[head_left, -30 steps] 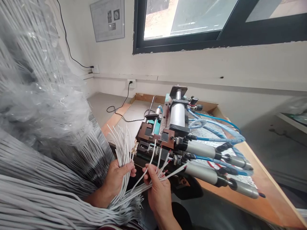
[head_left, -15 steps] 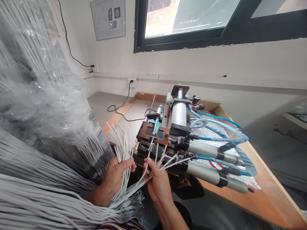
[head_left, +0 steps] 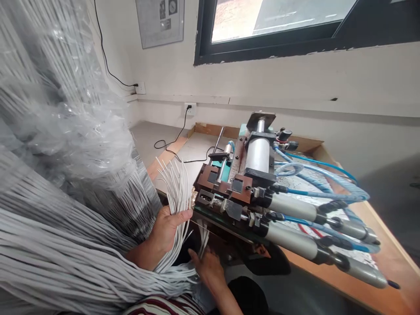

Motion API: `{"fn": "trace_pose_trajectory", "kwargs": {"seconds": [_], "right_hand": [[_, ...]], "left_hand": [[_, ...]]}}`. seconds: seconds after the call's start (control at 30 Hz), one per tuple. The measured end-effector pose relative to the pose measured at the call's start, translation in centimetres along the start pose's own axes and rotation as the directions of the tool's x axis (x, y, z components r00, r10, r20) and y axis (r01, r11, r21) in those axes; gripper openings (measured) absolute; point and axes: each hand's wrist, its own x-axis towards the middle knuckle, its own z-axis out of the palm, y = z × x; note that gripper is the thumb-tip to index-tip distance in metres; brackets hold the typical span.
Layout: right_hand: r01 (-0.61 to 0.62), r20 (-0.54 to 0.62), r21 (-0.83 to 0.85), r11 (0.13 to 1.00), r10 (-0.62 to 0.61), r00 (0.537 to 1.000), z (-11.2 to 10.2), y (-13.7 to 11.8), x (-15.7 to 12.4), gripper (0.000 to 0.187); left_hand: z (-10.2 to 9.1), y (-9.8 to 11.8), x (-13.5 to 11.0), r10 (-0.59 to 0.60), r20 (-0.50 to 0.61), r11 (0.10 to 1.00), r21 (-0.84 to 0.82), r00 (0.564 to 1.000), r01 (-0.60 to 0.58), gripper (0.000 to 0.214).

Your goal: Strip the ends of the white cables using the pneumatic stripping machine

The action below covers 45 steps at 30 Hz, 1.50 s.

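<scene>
Beneath the dark-framed window (head_left: 205, 52), a machine (head_left: 258, 155) sits on a wood-edged bench (head_left: 348, 282). Just off its near left corner, the person's left hand (head_left: 166, 234) is wrapped firmly around a bundle of white cables (head_left: 179, 186), tips fanned upward. Lower, in shadow beneath the machine's front edge, the right hand (head_left: 210, 267) is at a smaller bunch of cables (head_left: 204, 234); I can't tell whether its fingers close on them.

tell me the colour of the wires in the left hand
The wires are white, best seen in the head view.
</scene>
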Motion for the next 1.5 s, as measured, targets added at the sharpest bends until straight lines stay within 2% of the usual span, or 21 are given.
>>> {"fn": "trace_pose_trajectory", "kwargs": {"seconds": [0.07,0.1,0.17,0.23,0.3,0.37,0.47,0.67,0.83,1.03,1.13,1.3,1.4,1.5], "right_hand": [[0.064,-0.07,-0.024,0.998,-0.065,0.995,-0.5,-1.4,-0.1,0.024],[0.126,-0.056,-0.01,0.992,-0.126,0.99,-0.8,-2.6,-0.2,0.024],[0.246,0.146,0.147,0.958,-0.267,0.953,-1.3,-5.4,-0.4,0.022],[0.258,0.221,0.282,0.924,-0.325,0.92,-1.4,-7.6,-0.7,0.019],[0.198,0.194,0.371,0.907,-0.284,0.939,-1.2,-8.7,-0.8,0.017],[0.094,0.145,0.474,0.876,-0.183,0.972,-1.0,-8.8,-0.8,0.018],[-0.039,0.103,0.664,0.747,-0.039,0.994,-0.9,-8.6,-0.2,0.019],[-0.197,0.169,0.853,0.483,0.101,0.98,-1.6,-10.1,1.4,0.018],[-0.285,0.248,0.883,0.374,0.146,0.958,-1.9,-10.8,1.8,0.02],[-0.316,0.273,0.889,0.332,0.17,0.947,-1.6,-10.5,1.9,0.019],[-0.339,0.301,0.882,0.329,0.162,0.94,-1.5,-10.7,1.7,0.02],[-0.322,0.35,0.838,0.441,0.019,0.937,-1.8,-11.9,1.1,0.026],[-0.251,0.271,0.821,0.514,0.036,0.962,-1.9,-12.0,1.0,0.024],[-0.178,0.169,0.814,0.553,0.068,0.983,-1.8,-11.3,0.8,0.021]], "left_hand": [[0.1,-0.2,0.1,0.005,0.008,1.0,0.004,1.0,-0.005,0.016],[0.3,-0.2,0.1,0.01,0.018,1.0,0.007,1.0,-0.01,0.017],[0.7,-0.3,0.2,0.02,0.036,0.999,0.026,0.999,-0.02,0.02],[1.1,-0.3,0.2,0.026,0.045,0.999,0.045,0.999,-0.028,0.021],[1.4,-0.1,0.2,0.022,0.055,0.998,0.052,0.998,-0.024,0.018],[1.5,0.2,0.3,-0.008,0.059,0.999,0.049,0.998,0.005,0.016],[1.6,0.7,0.6,-0.047,0.035,0.998,0.052,0.998,0.045,0.019],[2.3,1.4,1.2,0.017,0.11,0.998,0.056,0.994,-0.024,0.018],[2.8,1.5,1.4,0.021,0.116,0.998,0.049,0.993,-0.027,0.018],[2.5,1.2,1.3,0.023,0.159,0.996,0.08,0.987,-0.036,0.016],[2.1,0.7,1.0,-0.019,0.163,0.995,0.101,0.986,0.003,0.012],[1.1,-0.7,-0.1,-0.108,0.223,0.991,0.101,0.969,0.087,0.012],[0.4,-1.5,-0.8,-0.189,0.211,0.977,0.141,0.959,0.161,0.014],[-0.1,-1.8,-1.1,-0.209,0.153,0.973,0.127,0.966,0.19,0.017]]}}
